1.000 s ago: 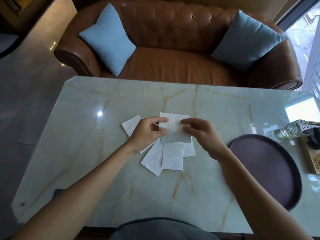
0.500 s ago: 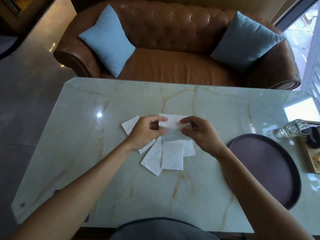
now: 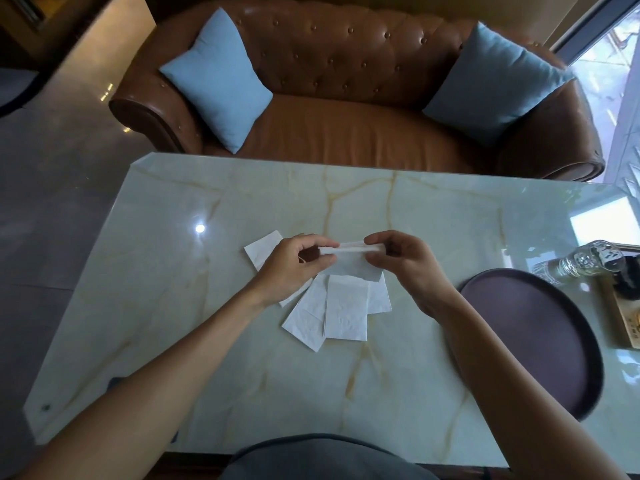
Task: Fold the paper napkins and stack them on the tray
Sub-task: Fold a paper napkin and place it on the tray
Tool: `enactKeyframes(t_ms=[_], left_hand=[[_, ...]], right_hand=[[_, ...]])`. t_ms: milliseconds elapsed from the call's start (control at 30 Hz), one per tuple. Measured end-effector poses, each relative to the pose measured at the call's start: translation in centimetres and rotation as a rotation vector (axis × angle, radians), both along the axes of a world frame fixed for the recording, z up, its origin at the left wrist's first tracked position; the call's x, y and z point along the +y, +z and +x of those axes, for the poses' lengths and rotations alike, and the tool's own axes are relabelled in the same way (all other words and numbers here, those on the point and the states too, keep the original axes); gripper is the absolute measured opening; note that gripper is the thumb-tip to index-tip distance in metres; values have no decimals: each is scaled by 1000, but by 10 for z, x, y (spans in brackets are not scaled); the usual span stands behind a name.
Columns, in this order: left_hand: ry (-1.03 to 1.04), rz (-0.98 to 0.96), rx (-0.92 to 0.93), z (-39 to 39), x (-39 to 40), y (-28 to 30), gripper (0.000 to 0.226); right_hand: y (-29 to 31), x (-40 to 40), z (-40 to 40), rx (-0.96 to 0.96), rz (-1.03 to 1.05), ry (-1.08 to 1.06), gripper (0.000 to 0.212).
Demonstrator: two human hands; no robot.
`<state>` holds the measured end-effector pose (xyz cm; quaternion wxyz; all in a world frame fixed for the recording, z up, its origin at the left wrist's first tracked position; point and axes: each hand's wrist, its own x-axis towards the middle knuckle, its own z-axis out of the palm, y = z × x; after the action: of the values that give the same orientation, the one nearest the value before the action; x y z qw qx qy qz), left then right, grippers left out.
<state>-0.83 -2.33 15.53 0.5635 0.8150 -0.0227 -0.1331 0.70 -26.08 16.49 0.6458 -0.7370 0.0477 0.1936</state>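
Both hands hold one white paper napkin (image 3: 351, 263) above the table's middle. My left hand (image 3: 294, 266) pinches its left end and my right hand (image 3: 405, 263) pinches its right end, with the top edge bent over toward me. Several more napkins (image 3: 341, 308) lie loose and overlapping on the marble just below, and one napkin corner (image 3: 261, 249) pokes out left of my left hand. The round dark tray (image 3: 540, 337) sits to the right with nothing on it.
A glass bottle (image 3: 581, 263) lies on its side beyond the tray, beside a wooden box (image 3: 628, 317) at the right edge. A brown leather sofa (image 3: 346, 98) with two blue cushions stands behind the marble table (image 3: 173, 323).
The napkin's top edge has come down toward me, so the sheet looks much shorter than before. Both hands stay at about the same spot.
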Motion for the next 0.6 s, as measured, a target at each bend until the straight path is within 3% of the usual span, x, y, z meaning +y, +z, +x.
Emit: enactKeyframes(t_ms=[200, 367, 600], left_hand=[[7, 58, 21, 1, 1, -2, 14], [46, -224, 182, 2, -1, -2, 35], [152, -468, 339, -1, -9, 8, 28]], right_hand=[[-1, 3, 1, -117, -122, 8, 12], [1, 3, 4, -18, 19, 17, 6], [-3, 9, 2, 50, 90, -10, 19]])
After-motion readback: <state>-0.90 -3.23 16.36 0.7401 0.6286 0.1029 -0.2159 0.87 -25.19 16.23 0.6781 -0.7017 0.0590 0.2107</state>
